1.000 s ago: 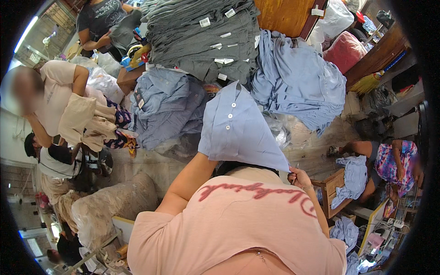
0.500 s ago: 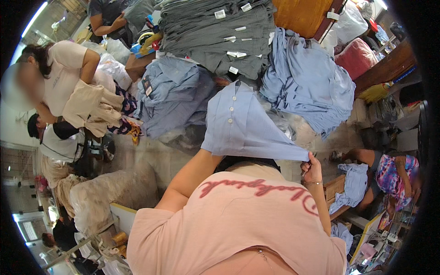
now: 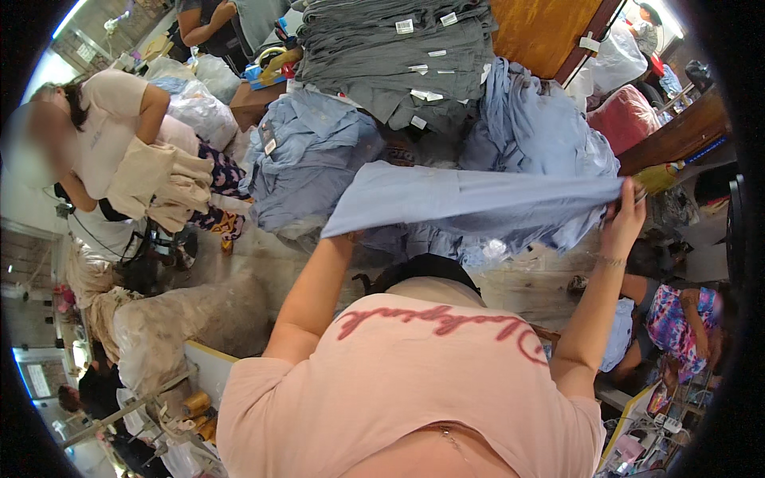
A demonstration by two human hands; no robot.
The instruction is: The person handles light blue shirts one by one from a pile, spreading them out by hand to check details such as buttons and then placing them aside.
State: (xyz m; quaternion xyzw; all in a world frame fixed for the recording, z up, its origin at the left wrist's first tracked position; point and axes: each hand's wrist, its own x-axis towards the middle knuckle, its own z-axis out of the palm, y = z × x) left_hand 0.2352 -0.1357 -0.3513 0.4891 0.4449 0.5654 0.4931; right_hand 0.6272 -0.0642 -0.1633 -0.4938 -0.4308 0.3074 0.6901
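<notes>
A light blue shirt point(image 3: 446, 195) is stretched sideways in front of me, above a heap of similar cloth. My right hand point(image 3: 627, 211) is raised at its right end, with the fingers closed on the fabric. At the lower left corner of the shirt is my left hand point(image 3: 353, 237); the cloth covers most of it and its fingers are hidden. Just beyond the shirt lie a crumpled pile of blue shirts point(image 3: 307, 151) with a dark tag, and another blue garment pile point(image 3: 518, 127) on the right.
A tall stack of dark grey garments point(image 3: 382, 60) with white labels stands at the far middle. On the left a person point(image 3: 119, 119) holds beige cloth. Someone in a colourful top point(image 3: 681, 319) sits at the right. A large plastic-wrapped bundle point(image 3: 183, 319) lies at the left.
My right hand has moved up, outward and away from me, pulling the shirt out to the right. The buttoned part no longer shows. My left hand has shifted slightly left and away from me.
</notes>
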